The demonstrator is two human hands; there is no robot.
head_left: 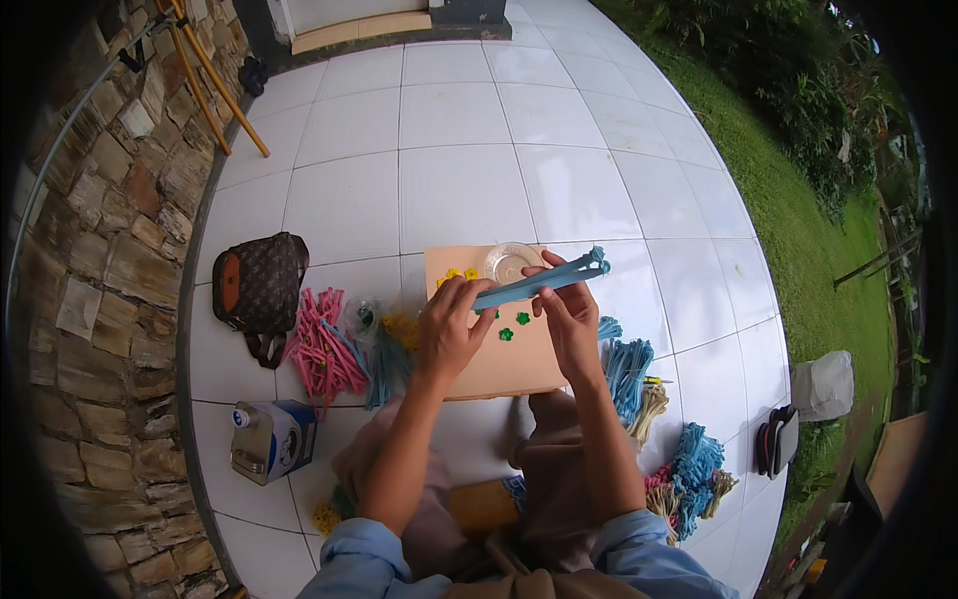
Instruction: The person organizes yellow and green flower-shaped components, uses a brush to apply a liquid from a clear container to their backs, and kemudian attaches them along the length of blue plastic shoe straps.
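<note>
Between my two hands stretches a small bundle of light-blue strips (539,284) with knotted right ends, raised over a tan board (519,364). My left hand (454,324) is closed around the bundle's left end. Farther along, my right hand (567,311) grips it with thumb and fingers, short of the knots. Below the strips, several green flower-shaped pieces (506,334) lie on the board. Yellow flower pieces (470,274) sit near its far left corner, partly behind my left hand. A clear round dish (512,262) stands at the board's far edge, partly hidden by my right hand.
Left of the board lie pink strips (321,349), more blue strips (386,367), a brown patterned bag (261,285) and a metal can (274,439). To the right are blue bundles (628,374) and a mixed heap (697,464). A stone wall (110,349) borders the left.
</note>
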